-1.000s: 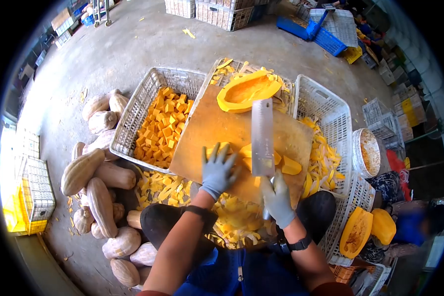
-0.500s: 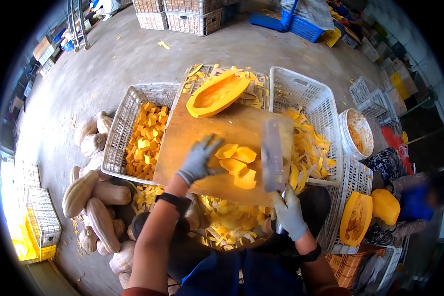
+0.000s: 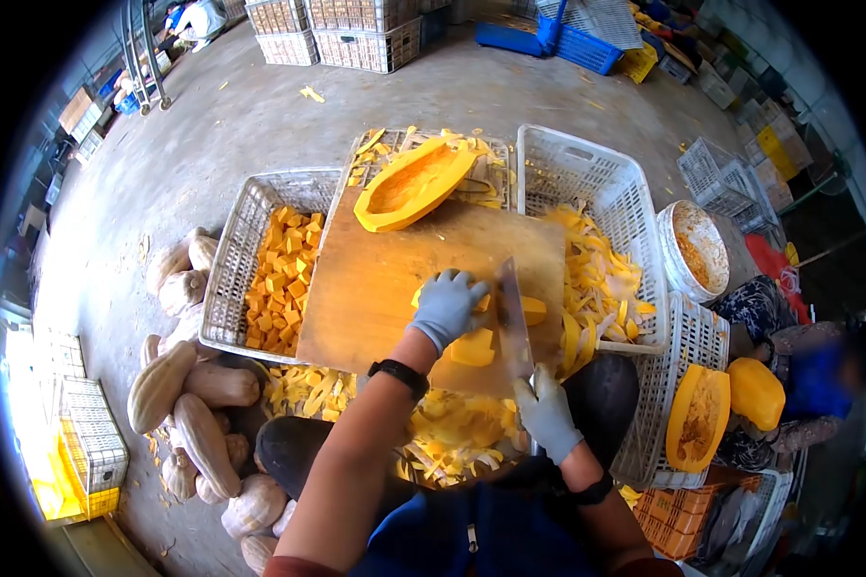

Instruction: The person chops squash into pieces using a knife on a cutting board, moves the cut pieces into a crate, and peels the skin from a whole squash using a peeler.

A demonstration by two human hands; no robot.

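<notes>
On a wooden cutting board (image 3: 370,288) my left hand (image 3: 445,306), in a grey glove, curls its fingers over peeled pumpkin pieces and presses them down. My right hand (image 3: 548,415), gloved too, grips the handle of a cleaver (image 3: 515,332). The broad blade stands on edge among the pieces, close to my left fingertips. A cut pumpkin slice (image 3: 472,348) lies nearer me, and part of another slice (image 3: 533,311) shows right of the blade. Across the board's far edge rests a hollowed pumpkin half (image 3: 414,188).
Left of the board is a crate (image 3: 223,288) of pumpkin cubes (image 3: 281,279); on the right, a crate (image 3: 649,240) of peelings (image 3: 601,269). Whole pumpkins (image 3: 202,442) lie at left. A white bucket (image 3: 669,255) and a seeded pumpkin half (image 3: 698,418) are at right, near another person (image 3: 808,385).
My left hand has moved right, from bare board onto the pumpkin pieces. The cleaver has shifted left, its blade now seen nearly edge-on among the pieces.
</notes>
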